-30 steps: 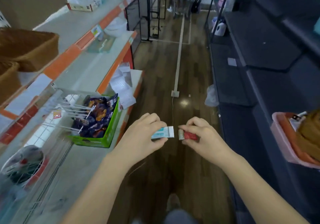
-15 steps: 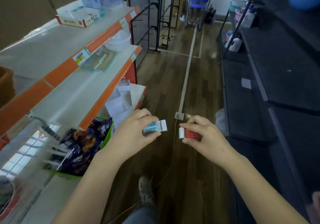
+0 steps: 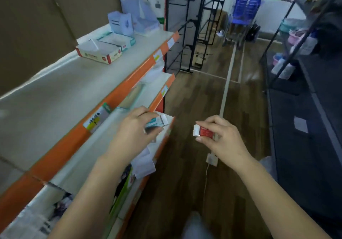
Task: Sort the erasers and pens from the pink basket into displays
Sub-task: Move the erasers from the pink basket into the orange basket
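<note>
- The left hand [image 3: 133, 133] pinches a teal-sleeved eraser [image 3: 156, 123] between thumb and curled fingers, above the orange front edge of the middle shelf [image 3: 103, 139].
- The right hand [image 3: 220, 139] pinches a red-sleeved eraser [image 3: 202, 132] between thumb and fingertips, out over the wooden floor [image 3: 194, 100] of the aisle.
- Both grips look light and sit near one end of each eraser. A jolt during the reach could let one slip, and the red one would likely fall to the floor and bounce under the shelving.
- Two open display boxes, a red-trimmed box [image 3: 98, 51] and a teal-trimmed box [image 3: 116, 41], sit side by side on the top shelf [image 3: 64, 90], well apart from both hands.
- They appear to touch, so a hurried drop could land an eraser in the wrong box.
- The boxes look like light card, so a hand pressing in could shove them back or skew them.
- The view is blurred, so I cannot tell what the boxes already hold.
- The pink basket and the pens are out of view, so I cannot judge how much sorting remains.
</note>
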